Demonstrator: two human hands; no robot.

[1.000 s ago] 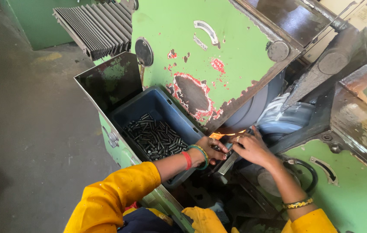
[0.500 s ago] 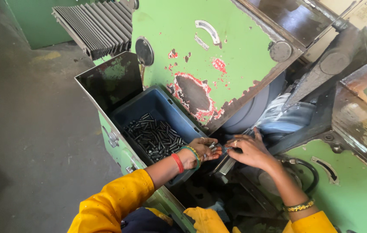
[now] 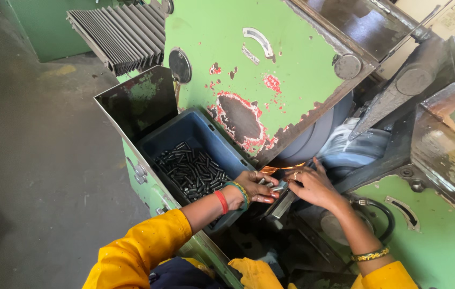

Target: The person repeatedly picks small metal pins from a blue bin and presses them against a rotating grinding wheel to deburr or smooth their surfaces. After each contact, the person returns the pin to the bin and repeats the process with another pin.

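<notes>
Head camera, looking down at a worn green machine [image 3: 227,59] with patches of red where the paint has gone. Everything here sits around the blue bin [image 3: 195,134], which rests in an open hatch low on the machine and holds a heap of short dark metal pins [image 3: 192,171].

The left hand [image 3: 257,187] lies just past the bin's near right corner, its fingers [image 3: 271,188] curled together around a small cluster of pins, whose bright ends show between them. The right hand [image 3: 313,184] is right of the bin, beside the left hand and touching it at the fingertips; its fingers [image 3: 321,163] are spread and laid flat over the metal rail [image 3: 281,206] that runs under the grey wheel [image 3: 318,134]. An orange glow [image 3: 283,167] shows in the gap just above both hands.

Compared with a second ago, the left hand has turned more palm-up and closed tighter on its pins, while the right hand has opened and slid a little toward the wheel. It seems the pins are being passed from one hand to the rail for feeding, with the bulk of the stock unworked in the bin.
</notes>
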